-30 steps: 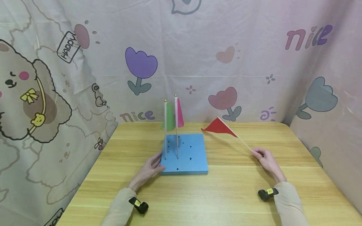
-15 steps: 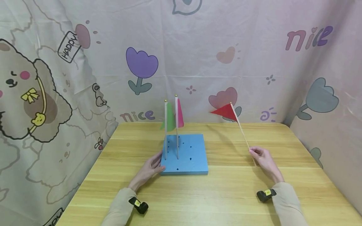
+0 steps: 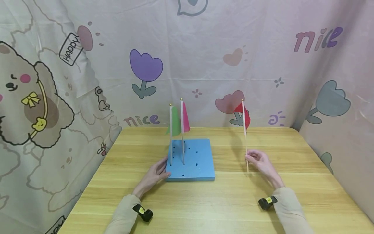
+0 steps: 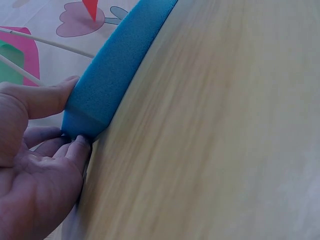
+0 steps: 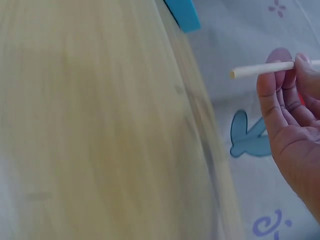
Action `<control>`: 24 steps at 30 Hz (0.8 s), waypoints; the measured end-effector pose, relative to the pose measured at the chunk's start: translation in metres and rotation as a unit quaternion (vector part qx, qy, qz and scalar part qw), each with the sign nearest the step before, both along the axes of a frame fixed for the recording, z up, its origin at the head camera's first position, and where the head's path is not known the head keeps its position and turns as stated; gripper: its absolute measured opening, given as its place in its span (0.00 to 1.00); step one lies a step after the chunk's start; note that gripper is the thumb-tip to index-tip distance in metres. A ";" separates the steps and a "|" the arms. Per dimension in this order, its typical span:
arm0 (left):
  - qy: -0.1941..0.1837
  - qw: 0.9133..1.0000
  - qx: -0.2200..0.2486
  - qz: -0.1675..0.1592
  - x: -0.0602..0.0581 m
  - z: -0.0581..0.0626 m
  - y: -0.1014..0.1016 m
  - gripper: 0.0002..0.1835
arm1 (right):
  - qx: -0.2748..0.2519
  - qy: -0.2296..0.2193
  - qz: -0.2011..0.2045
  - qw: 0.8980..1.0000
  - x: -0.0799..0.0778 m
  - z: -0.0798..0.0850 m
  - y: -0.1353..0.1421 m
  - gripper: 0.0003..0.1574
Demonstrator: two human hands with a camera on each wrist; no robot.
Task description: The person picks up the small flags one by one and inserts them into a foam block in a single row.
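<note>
A pale wooden worktop (image 3: 222, 201) with a plank grain and rounded far corners fills the lower part of the head view. Behind it and along both its sides hangs a pinkish cloth backdrop (image 3: 204, 48), creased and printed with cartoons. Left of the worktop a fluffy dog with a yellow bow (image 3: 26, 100) is printed; behind it, a purple tulip (image 3: 145, 70) and the word "nice". The light is soft and even
</note>
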State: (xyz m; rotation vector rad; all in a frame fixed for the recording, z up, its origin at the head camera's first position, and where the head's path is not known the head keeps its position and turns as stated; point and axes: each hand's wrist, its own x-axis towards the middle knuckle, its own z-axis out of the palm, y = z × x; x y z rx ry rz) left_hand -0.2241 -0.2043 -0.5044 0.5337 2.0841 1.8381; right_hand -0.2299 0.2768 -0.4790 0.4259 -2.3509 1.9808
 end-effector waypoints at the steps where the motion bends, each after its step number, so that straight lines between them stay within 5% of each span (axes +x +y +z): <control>1: -0.001 1.000 0.000 0.001 0.000 0.000 0.000 0.45 | -0.004 0.002 0.006 1.000 0.000 0.001 -0.003 0.05; 24: -0.005 1.000 -0.003 0.000 0.000 0.002 0.000 0.45 | -0.045 0.034 0.070 0.996 -0.013 0.020 -0.088 0.06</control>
